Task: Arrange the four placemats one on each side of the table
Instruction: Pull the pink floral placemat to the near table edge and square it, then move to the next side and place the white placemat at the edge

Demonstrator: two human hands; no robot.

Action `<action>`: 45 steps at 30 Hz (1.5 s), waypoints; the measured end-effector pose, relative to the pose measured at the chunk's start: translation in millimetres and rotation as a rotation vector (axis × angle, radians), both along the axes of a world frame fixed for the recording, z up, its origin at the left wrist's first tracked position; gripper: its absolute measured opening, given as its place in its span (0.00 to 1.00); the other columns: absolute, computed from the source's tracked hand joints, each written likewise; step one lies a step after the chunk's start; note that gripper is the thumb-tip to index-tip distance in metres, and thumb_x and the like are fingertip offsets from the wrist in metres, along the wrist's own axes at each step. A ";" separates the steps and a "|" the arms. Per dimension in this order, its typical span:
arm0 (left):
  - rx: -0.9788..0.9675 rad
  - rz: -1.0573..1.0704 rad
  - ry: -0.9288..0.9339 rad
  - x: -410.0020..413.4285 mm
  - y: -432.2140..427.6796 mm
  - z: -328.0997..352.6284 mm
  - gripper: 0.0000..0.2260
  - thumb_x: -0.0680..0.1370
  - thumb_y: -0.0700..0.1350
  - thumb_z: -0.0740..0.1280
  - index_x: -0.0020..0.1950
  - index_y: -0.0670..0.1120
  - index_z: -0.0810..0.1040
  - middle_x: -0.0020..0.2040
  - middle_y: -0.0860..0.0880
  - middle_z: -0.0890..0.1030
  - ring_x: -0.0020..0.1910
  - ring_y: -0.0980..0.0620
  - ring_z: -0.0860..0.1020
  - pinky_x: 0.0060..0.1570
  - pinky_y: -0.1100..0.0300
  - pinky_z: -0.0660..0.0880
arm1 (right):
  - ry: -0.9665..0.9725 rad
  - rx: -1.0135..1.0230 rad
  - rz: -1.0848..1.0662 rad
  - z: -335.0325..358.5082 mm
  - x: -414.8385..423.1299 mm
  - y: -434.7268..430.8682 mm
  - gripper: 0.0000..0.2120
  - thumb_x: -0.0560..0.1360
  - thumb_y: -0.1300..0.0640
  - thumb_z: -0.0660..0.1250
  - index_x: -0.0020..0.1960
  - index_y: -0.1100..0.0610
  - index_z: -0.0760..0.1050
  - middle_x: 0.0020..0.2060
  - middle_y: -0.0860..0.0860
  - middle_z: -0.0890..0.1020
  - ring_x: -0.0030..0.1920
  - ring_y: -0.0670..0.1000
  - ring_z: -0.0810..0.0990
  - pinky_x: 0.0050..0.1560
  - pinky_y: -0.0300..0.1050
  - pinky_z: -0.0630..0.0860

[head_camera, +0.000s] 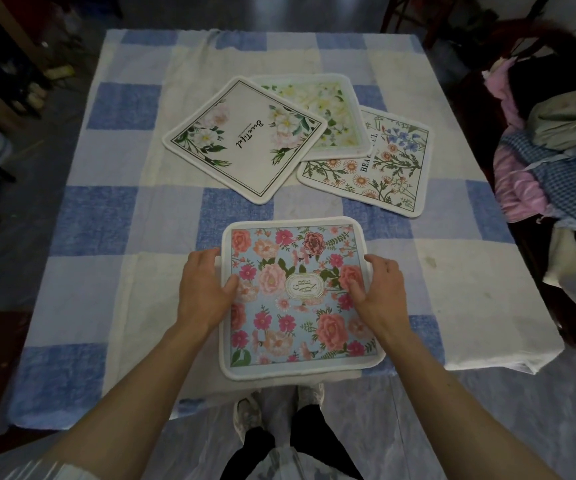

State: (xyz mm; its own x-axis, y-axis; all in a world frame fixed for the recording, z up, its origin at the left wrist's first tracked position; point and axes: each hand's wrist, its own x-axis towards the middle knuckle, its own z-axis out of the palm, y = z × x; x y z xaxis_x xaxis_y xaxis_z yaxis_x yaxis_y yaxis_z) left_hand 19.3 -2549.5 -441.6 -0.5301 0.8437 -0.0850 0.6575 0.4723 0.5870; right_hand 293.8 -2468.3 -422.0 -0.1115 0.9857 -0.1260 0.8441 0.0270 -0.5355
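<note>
A blue placemat with pink flowers lies flat at the near edge of the table, straight in front of me. My left hand holds its left edge, thumb on top. My right hand holds its right edge the same way. Three more placemats lie overlapped in the table's middle: a white one with roses and script on top at the left, a pale green-yellow floral one behind it, and a cream one with daisies and blue flowers at the right.
The table wears a blue, white and cream checked cloth. A chair heaped with clothes stands close to the right side. Dark clutter sits on the floor at the left. My feet show below the near edge.
</note>
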 end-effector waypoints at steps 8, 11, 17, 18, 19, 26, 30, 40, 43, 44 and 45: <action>0.068 -0.119 0.001 -6.2 -17.3 33.3 0.23 0.74 0.52 0.71 0.66 0.45 0.73 0.62 0.44 0.76 0.59 0.45 0.75 0.58 0.54 0.71 | 0.019 0.000 0.081 37.6 -9.8 -40.6 0.29 0.77 0.48 0.67 0.73 0.58 0.65 0.68 0.57 0.71 0.67 0.57 0.69 0.69 0.54 0.67; 0.113 -0.125 -0.003 -7.6 -35.1 54.5 0.24 0.75 0.51 0.71 0.68 0.44 0.72 0.64 0.43 0.75 0.61 0.43 0.75 0.60 0.51 0.71 | 0.047 0.047 0.115 59.5 -10.3 -53.9 0.29 0.76 0.49 0.68 0.73 0.57 0.66 0.68 0.57 0.72 0.68 0.57 0.70 0.69 0.51 0.65; 0.189 -0.018 -0.008 -17.7 -90.2 100.1 0.22 0.75 0.50 0.71 0.67 0.44 0.74 0.64 0.42 0.75 0.60 0.43 0.76 0.61 0.47 0.73 | 0.172 0.127 0.165 92.1 -16.4 -71.1 0.27 0.77 0.46 0.67 0.72 0.54 0.66 0.69 0.55 0.72 0.69 0.55 0.69 0.66 0.47 0.65; 0.193 0.010 -0.003 -19.6 -101.7 104.5 0.22 0.75 0.51 0.71 0.66 0.44 0.74 0.64 0.42 0.76 0.59 0.43 0.77 0.60 0.47 0.74 | 0.205 0.136 0.171 94.8 -19.0 -74.1 0.27 0.77 0.46 0.66 0.72 0.54 0.67 0.69 0.55 0.72 0.68 0.55 0.70 0.66 0.47 0.65; 0.192 0.043 -0.004 -20.6 -113.8 108.6 0.22 0.75 0.51 0.70 0.66 0.44 0.75 0.63 0.43 0.76 0.59 0.44 0.77 0.60 0.47 0.75 | 0.230 0.145 0.182 96.7 -22.0 -78.1 0.26 0.77 0.46 0.66 0.72 0.54 0.67 0.68 0.55 0.73 0.67 0.54 0.71 0.64 0.47 0.66; 0.198 0.124 0.009 -31.4 -186.6 136.0 0.22 0.76 0.53 0.69 0.67 0.45 0.74 0.65 0.45 0.75 0.58 0.47 0.77 0.57 0.49 0.76 | 0.301 0.151 0.309 112.0 -58.1 -131.9 0.25 0.78 0.47 0.65 0.72 0.56 0.67 0.68 0.55 0.73 0.68 0.55 0.71 0.68 0.56 0.68; 0.216 0.127 -0.001 -66.2 -218.7 151.9 0.22 0.77 0.52 0.68 0.68 0.44 0.73 0.66 0.44 0.74 0.60 0.47 0.76 0.58 0.50 0.75 | 0.303 0.147 0.360 123.1 -86.4 -160.8 0.26 0.77 0.48 0.66 0.73 0.54 0.66 0.67 0.53 0.73 0.65 0.53 0.73 0.66 0.55 0.71; 0.311 -0.059 -0.040 -190.4 -267.2 154.5 0.20 0.77 0.53 0.68 0.66 0.45 0.75 0.61 0.46 0.76 0.55 0.53 0.74 0.54 0.60 0.69 | 0.274 0.189 0.265 125.0 -206.6 -240.6 0.26 0.77 0.49 0.67 0.72 0.56 0.66 0.67 0.55 0.74 0.65 0.54 0.74 0.66 0.54 0.70; 0.335 -0.138 -0.055 -229.2 -276.5 154.4 0.19 0.76 0.52 0.69 0.64 0.45 0.76 0.58 0.49 0.76 0.54 0.54 0.74 0.53 0.60 0.69 | 0.268 0.198 0.210 123.6 -247.3 -271.4 0.26 0.77 0.48 0.67 0.72 0.55 0.66 0.67 0.54 0.74 0.65 0.53 0.74 0.65 0.49 0.70; 0.340 -0.155 -0.061 -240.1 -277.8 154.6 0.18 0.76 0.51 0.69 0.64 0.46 0.76 0.57 0.49 0.76 0.53 0.54 0.74 0.53 0.60 0.69 | 0.259 0.199 0.197 123.7 -258.9 -279.4 0.25 0.77 0.48 0.67 0.71 0.55 0.67 0.66 0.54 0.74 0.64 0.53 0.74 0.64 0.49 0.70; 0.344 -0.171 -0.070 -249.9 -277.6 154.9 0.17 0.76 0.50 0.69 0.63 0.45 0.76 0.57 0.48 0.76 0.53 0.53 0.75 0.52 0.59 0.70 | 0.246 0.199 0.186 123.9 -268.9 -286.2 0.25 0.77 0.49 0.66 0.71 0.55 0.67 0.67 0.54 0.74 0.65 0.53 0.74 0.64 0.50 0.71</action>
